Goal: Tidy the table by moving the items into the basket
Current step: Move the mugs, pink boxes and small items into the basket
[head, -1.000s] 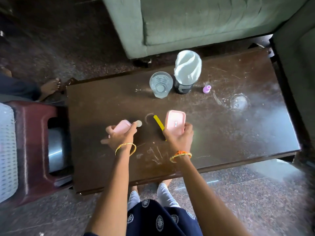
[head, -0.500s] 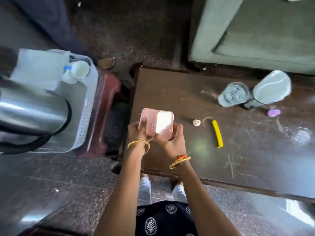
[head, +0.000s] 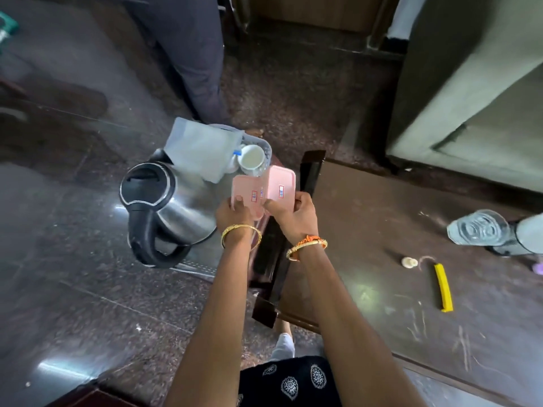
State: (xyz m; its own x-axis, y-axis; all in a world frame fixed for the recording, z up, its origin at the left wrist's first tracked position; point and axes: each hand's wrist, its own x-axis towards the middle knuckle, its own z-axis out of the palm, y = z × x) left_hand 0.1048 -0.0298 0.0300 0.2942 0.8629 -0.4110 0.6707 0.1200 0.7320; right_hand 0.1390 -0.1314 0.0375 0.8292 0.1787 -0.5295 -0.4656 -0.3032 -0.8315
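My left hand [head: 235, 211] grips one pink lidded box [head: 246, 190] and my right hand [head: 293, 214] grips a second pink box [head: 280, 183]. Both boxes are held side by side over the white perforated basket [head: 260, 142], just left of the brown table's [head: 367, 224] end. The basket holds a steel kettle [head: 170, 201], a folded pale cloth [head: 202, 148] and a white cup [head: 252, 157]. On the table lie a yellow strip [head: 442, 286], a small round cream piece [head: 409, 262], a clear glass [head: 477, 227] and a tissue holder [head: 529, 233] at the right edge.
A person in dark trousers [head: 191, 54] stands behind the basket. A green sofa [head: 470, 83] fills the upper right beyond the table. A purple cap [head: 539, 268] peeks in at the right edge. Dark polished floor [head: 73, 259] spreads to the left.
Each hand picked up a pink box from the table, brought them together, and carried them left off the table's end to above the basket. My view swung left with them.
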